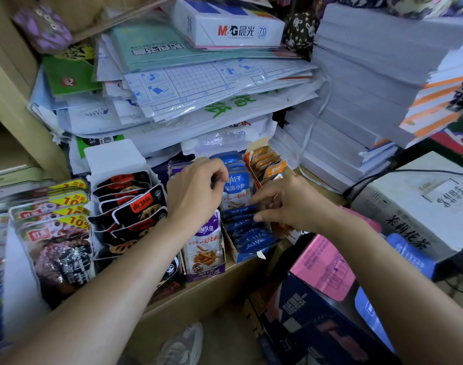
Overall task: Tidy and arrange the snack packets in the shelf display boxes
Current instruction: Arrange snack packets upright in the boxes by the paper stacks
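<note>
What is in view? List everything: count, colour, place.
blue packets: many, blue, between the hands
orange packets: several, orange, right of the blue
purple packet: one shows, purple, left of the blue
black packets: many, black, further left
ream: one, white, top, at the back
pink box: one, pink, lower right
left hand: one, pinches blue packets' top
right hand: one, grips blue packets
</note>
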